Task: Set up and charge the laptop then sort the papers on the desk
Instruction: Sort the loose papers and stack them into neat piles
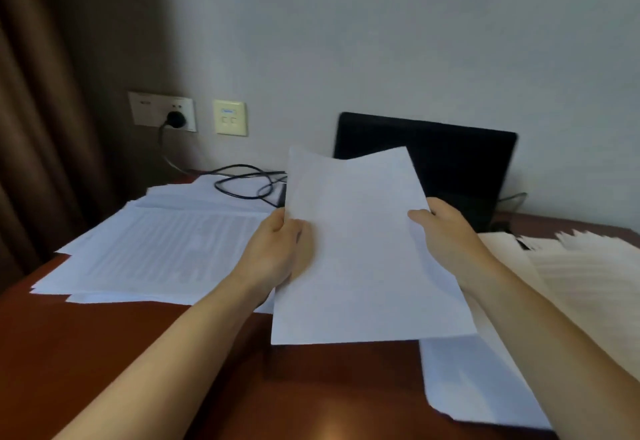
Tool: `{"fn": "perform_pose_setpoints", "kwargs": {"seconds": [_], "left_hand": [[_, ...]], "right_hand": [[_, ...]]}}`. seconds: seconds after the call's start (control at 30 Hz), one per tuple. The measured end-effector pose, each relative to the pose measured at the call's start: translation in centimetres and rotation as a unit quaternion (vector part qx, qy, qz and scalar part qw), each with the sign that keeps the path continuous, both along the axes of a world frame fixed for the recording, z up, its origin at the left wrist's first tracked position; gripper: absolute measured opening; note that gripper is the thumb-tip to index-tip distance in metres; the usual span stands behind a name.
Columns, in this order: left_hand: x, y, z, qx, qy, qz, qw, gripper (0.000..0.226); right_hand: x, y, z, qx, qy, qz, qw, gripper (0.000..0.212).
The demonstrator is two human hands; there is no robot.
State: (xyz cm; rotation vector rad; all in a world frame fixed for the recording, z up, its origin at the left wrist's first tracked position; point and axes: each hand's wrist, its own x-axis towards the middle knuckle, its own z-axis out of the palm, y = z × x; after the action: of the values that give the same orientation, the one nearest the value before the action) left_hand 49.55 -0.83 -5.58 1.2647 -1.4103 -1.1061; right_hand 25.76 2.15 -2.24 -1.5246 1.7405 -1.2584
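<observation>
Holding sheet (360, 249) between left hand (277, 249), right hand (446, 232) fingers.

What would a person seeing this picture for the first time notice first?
First, the white paper held up in the middle, the left hand gripping its left edge and the right hand its right edge. Behind it an open black laptop stands against the wall; printed papers lie spread on the left of the desk.

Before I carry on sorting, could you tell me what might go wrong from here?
The plain white sheet, pinched at its side edges by the left hand and right hand, could slip or crease. The looped black cable lies by the spread white printed pile; shifting that pile might tug it.
</observation>
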Motion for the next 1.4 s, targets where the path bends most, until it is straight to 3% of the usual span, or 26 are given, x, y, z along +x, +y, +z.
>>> {"fn": "perform_pose_setpoints", "kwargs": {"seconds": [0.07,0.27,0.4,0.57,0.8,0.93,1.07,1.2,1.27,1.33,1.4], "left_hand": [[-2.9,0.7,-0.2,0.027,-0.034,-0.026,0.999,0.021],[-9.0,2.5,-0.1,0.045,-0.114,-0.108,0.987,0.035],[-11.5,2.8,0.0,0.057,-0.178,-0.158,0.97,0.029],[-13.1,2.9,-0.6,-0.006,-0.274,-0.178,0.945,0.03],[-14.3,2.3,-1.6,-0.144,-0.417,-0.1,0.892,0.035],[-14.4,2.8,-1.6,-0.195,-0.473,-0.063,0.857,0.04],[-12.3,2.7,-1.2,-0.251,-0.465,-0.063,0.847,0.047],[-7.1,1.9,-2.1,-0.385,-0.517,-0.04,0.763,0.048],[-3.0,1.2,-2.6,-0.433,-0.508,-0.065,0.742,0.046],[2.1,0.2,-2.8,-0.428,-0.513,-0.109,0.736,0.042],[7.8,-0.5,-2.9,-0.343,-0.556,-0.149,0.742,0.051]], "right_hand": [[-3.2,1.6,-1.1,0.021,0.021,-0.048,0.998,0.025],[-10.8,5.4,-3.2,0.035,0.05,-0.138,0.989,0.016],[-14.1,6.9,-4.6,0.036,0.086,-0.168,0.981,0.019],[-15.7,7.9,-4.9,0.03,0.131,-0.163,0.977,0.03],[-17.0,8.2,-6.6,0.057,0.268,-0.208,0.939,0.026],[-16.7,8.1,-6.7,0.041,0.312,-0.2,0.928,0.026],[-15.0,7.3,-5.8,0.004,0.32,-0.167,0.932,0.017],[-10.5,5.5,-5.0,-0.045,0.331,-0.081,0.939,0.013],[-7.3,4.3,-4.9,-0.065,0.333,-0.027,0.94,0.012],[-3.8,3.1,-5.0,-0.089,0.339,0.029,0.936,0.012],[-0.1,1.9,-5.0,-0.116,0.358,0.083,0.923,0.011]]}}
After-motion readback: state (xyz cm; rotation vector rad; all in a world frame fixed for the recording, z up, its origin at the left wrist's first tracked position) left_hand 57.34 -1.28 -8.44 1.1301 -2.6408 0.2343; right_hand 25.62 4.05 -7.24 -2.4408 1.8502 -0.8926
